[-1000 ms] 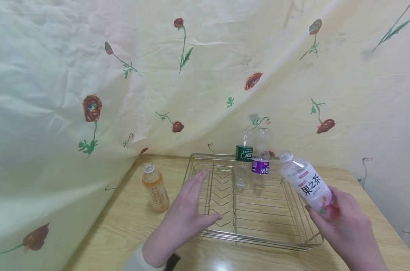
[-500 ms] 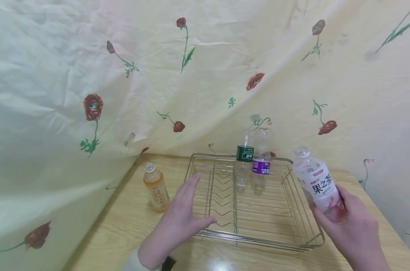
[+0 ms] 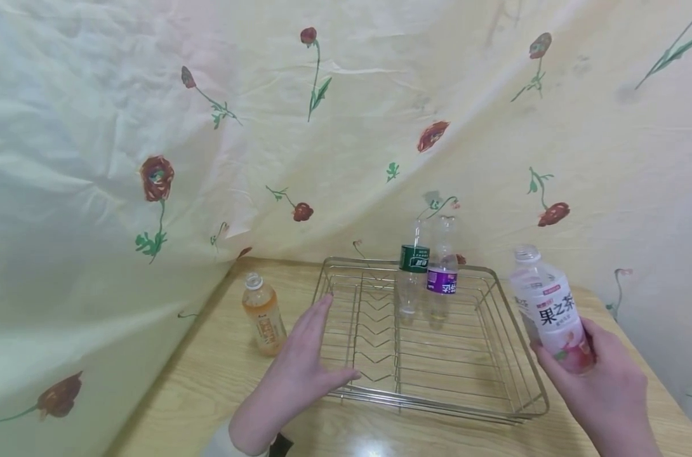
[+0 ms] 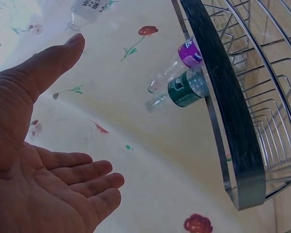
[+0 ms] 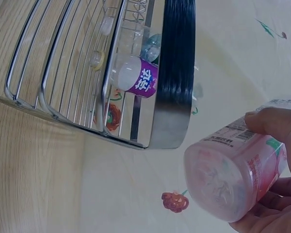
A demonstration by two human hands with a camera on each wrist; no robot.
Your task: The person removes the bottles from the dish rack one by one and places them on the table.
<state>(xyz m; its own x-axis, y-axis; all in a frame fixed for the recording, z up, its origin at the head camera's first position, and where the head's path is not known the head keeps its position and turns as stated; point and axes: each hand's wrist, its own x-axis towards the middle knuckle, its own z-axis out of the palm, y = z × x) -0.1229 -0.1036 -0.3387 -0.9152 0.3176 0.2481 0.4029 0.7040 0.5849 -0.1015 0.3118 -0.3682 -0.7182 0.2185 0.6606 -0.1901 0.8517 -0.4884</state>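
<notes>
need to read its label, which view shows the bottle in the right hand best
The head view: the bottle shows its neck and printed label, though the right hand covers some. The right wrist view shows mostly base and lower side; the left wrist, only a cropped upper part.

"果之茶" on the pink bottle [image 3: 557,317], "芬达" on the purple-labelled bottle [image 3: 442,280], print on the green-labelled bottle [image 3: 414,259] and orange bottle [image 3: 264,320] too small to read

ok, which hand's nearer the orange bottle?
Left. The left hand is beside the orange bottle; the right hand is across the wire rack, holding the pink-labelled bottle.
</notes>
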